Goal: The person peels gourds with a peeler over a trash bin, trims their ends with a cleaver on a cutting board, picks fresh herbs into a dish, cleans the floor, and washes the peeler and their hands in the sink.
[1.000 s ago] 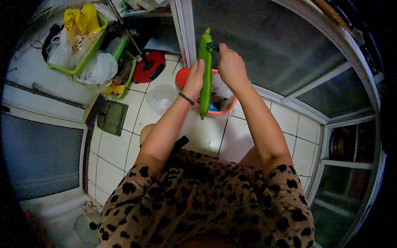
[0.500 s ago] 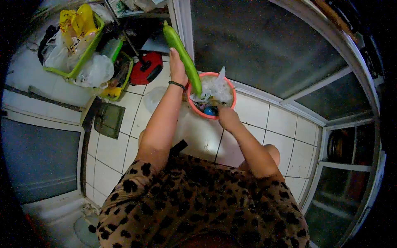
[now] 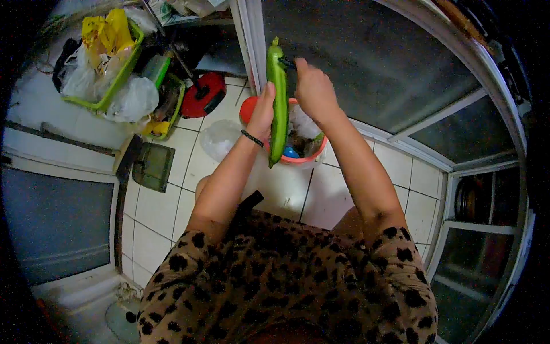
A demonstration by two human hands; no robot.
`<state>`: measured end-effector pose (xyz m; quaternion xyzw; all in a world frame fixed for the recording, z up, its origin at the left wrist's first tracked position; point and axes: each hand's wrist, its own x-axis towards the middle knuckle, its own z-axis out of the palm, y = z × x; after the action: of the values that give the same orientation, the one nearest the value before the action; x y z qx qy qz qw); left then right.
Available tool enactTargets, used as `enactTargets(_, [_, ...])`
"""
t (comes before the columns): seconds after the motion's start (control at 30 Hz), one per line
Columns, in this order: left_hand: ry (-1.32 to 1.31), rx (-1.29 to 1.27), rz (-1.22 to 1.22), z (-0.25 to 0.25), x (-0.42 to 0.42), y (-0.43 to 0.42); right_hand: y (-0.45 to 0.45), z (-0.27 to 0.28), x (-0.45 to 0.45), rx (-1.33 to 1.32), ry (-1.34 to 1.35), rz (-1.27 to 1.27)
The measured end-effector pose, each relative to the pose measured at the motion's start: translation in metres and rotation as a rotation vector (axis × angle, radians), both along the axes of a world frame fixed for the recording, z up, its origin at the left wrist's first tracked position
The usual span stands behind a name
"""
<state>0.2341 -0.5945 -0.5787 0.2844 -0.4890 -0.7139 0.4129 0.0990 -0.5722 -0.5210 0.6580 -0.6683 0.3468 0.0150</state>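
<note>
A long green gourd-like vegetable stands nearly upright in front of me, its stem end at the top. My left hand holds it from the left side, with a dark beaded bracelet on that wrist. Closed around a dark peeler-like tool, my right hand is at the upper right of the vegetable, and the tool's head touches its skin near the top. Below them is a round pink-rimmed bin with plastic bags and a blue item inside, partly hidden by the vegetable.
At the upper left, a green basket holds plastic bags. A red mop head, a dustpan and a clear plastic bag are on the tiled floor. Glass panels stand behind the bin.
My right hand has risen from the bin to the vegetable's top with the tool. The vegetable has swung from a leftward lean to nearly upright, and my left hand has moved right and down.
</note>
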Motion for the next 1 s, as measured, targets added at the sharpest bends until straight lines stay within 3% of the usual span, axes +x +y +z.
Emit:
enactTargets(0.07, [0.02,0.035,0.068,-0.016,0.001,-0.015,0.019,-0.006,0.012,0.183,0.103,0.003])
enactTargets(0.27, [0.051,-0.057,0.359,-0.017,0.008,-0.054,0.076,-0.074,0.038,0.262,0.054,0.092])
enactTargets(0.33, [0.119,-0.098,0.418,-0.016,0.013,-0.064,0.092,-0.087,0.041,0.546,0.127,0.142])
enactTargets(0.37, [0.141,-0.102,0.475,-0.016,0.014,-0.069,0.095,-0.103,0.038,0.547,0.127,0.143])
enactTargets(0.43, [0.173,-0.039,0.414,-0.008,0.019,-0.065,0.095,-0.143,0.025,0.728,0.082,0.157])
enactTargets(0.5, [0.199,0.014,0.358,-0.007,0.027,-0.061,0.085,-0.164,-0.001,0.592,0.03,0.133])
enactTargets(0.6, [0.301,0.163,0.167,-0.018,0.029,-0.049,0.044,-0.12,-0.019,0.162,-0.149,0.136])
enactTargets(0.73, [0.208,0.203,0.012,-0.015,0.016,-0.021,0.001,-0.007,-0.008,0.158,-0.056,-0.001])
enactTargets(0.83, [0.14,0.09,-0.018,-0.021,0.005,-0.014,-0.016,0.01,-0.003,0.04,0.08,0.03])
enactTargets(1.0, [0.086,0.077,0.105,-0.025,0.01,-0.023,0.005,-0.011,0.019,0.125,0.097,0.059])
